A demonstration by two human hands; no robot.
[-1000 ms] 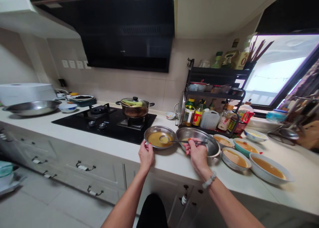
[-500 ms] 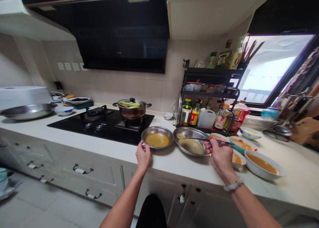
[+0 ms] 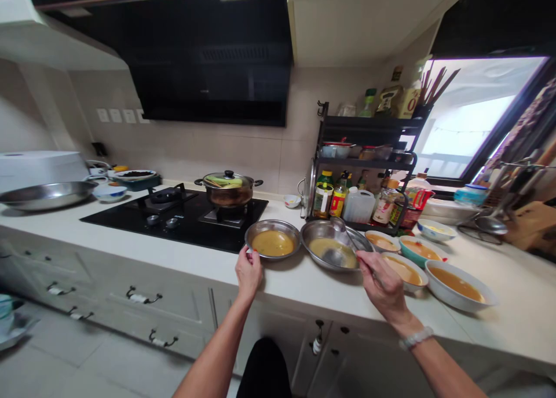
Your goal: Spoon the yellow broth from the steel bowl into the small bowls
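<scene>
My left hand has its fingers closed on the near left rim of a shallow metal bowl with yellowish liquid in it. Just right of that stands a wider metal bowl, also holding pale yellow liquid. In my right hand is the handle of a metal ladle, gripped near the right side of the wider bowl. The ladle's head is over the far part of this bowl; I cannot tell what is in it.
Several bowls of orange-brown liquid, including a large white bowl, stand to the right. Behind are a black rack with sauce bottles and a lidded pot on the stove. A wide pan sits far left.
The ladle's head has moved from the left side of the wider bowl to its far side, its handle now steeper. My right hand has turned and dropped slightly. My left hand stays at its rim.
</scene>
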